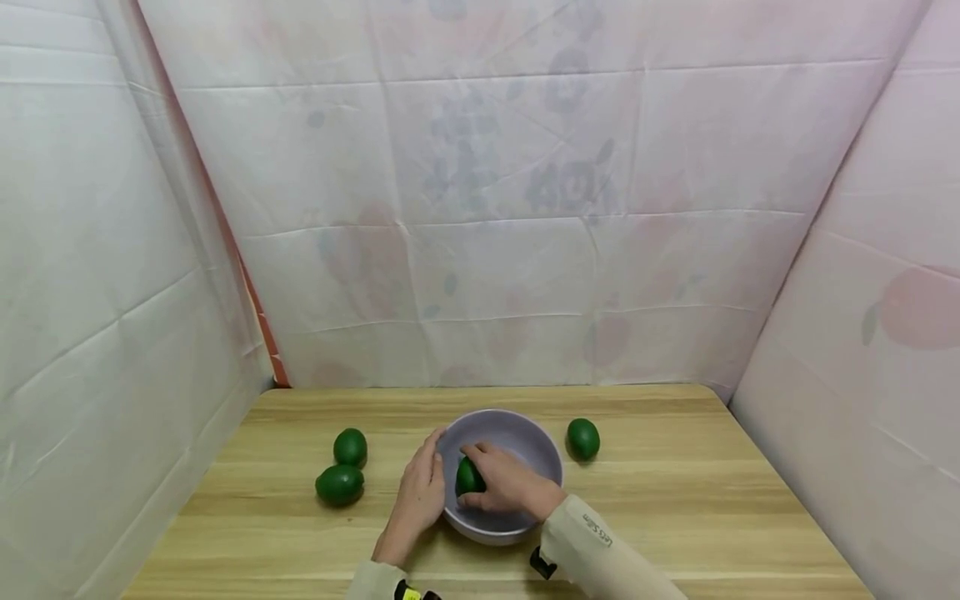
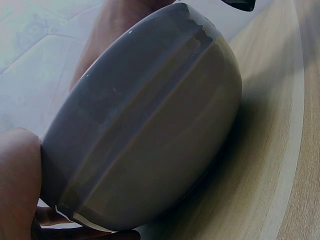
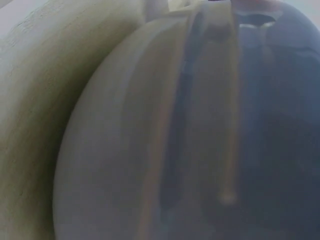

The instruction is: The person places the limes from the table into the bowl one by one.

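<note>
A purple-grey bowl (image 1: 536, 450) stands on the wooden table. Reaching into it from the right, my right hand (image 1: 506, 479) holds a dark green lime (image 1: 469, 477), with the fingers over its far side and the thumb on its near side. The bowl's left outer side is touched by my left hand (image 1: 425, 487), whose fingers lie fairly straight along the wall. In the left wrist view the bowl's wall (image 2: 145, 125) fills the middle, with part of that hand at the left edge. The right wrist view shows mostly the bowl's outside (image 3: 115, 150); the lime is hidden there.
Two more limes lie left of the bowl, one farther back (image 1: 350, 447) and one nearer (image 1: 340, 485). Another lime (image 1: 583, 439) sits to the bowl's right. Pale printed cloth (image 1: 510, 275) hangs behind the wooden table (image 1: 712, 500) and along both sides.
</note>
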The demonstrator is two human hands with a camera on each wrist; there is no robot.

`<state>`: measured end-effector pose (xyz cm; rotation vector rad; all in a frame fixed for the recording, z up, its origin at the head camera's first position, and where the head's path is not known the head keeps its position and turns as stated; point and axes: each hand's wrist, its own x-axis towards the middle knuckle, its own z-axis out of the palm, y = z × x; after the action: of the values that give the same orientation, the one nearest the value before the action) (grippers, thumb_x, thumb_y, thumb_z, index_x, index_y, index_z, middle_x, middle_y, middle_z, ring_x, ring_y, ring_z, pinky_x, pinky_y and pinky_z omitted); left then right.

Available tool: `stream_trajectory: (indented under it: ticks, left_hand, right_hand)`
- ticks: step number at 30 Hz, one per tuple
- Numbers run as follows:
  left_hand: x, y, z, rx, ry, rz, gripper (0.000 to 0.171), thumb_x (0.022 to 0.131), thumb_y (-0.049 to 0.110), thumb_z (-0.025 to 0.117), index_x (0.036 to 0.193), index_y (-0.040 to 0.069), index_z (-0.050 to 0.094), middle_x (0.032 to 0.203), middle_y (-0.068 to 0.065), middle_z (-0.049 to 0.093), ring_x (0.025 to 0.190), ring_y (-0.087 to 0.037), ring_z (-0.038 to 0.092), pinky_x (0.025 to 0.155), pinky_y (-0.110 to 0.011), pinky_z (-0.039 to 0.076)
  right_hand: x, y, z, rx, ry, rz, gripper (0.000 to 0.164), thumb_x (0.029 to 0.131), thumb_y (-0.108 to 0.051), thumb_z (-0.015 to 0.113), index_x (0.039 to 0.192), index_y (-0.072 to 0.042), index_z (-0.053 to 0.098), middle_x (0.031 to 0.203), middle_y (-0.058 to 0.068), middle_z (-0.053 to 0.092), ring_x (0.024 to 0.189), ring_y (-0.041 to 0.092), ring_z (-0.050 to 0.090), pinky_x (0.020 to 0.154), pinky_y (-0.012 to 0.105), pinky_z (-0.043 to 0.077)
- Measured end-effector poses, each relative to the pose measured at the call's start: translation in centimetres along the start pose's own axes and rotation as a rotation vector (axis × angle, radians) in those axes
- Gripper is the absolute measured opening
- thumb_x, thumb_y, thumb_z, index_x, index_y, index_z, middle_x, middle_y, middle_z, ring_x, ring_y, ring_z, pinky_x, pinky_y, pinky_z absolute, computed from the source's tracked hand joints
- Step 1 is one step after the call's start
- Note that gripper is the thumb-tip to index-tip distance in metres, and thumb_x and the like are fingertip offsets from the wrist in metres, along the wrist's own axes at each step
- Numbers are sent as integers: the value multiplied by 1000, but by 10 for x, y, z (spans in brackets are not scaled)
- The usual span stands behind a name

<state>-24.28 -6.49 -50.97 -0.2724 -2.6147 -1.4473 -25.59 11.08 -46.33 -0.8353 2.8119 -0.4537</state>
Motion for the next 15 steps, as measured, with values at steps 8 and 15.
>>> stream_trajectory:
  ticks: [8, 15]
  left_hand:
    - [0, 2, -2, 4, -3, 3, 45, 111, 12, 32, 155, 11, 39, 157, -16, 46, 146, -38, 44, 117, -58, 39]
    - [-1, 3, -1, -1, -13, -11, 45, 111, 13, 32, 156, 11, 38, 158, -17, 45, 146, -39, 43, 117, -59, 39]
  right_hand:
    - [-3, 2, -6, 11, 3, -17, 80, 91, -42, 75, 154, -8, 40, 151, 18, 50, 127, 30, 60, 100, 43, 55]
    - [-6, 5, -16, 24, 5, 9, 81, 93, -48, 71, 156, -10, 37, 157, 17, 43, 140, 33, 50, 109, 49, 50]
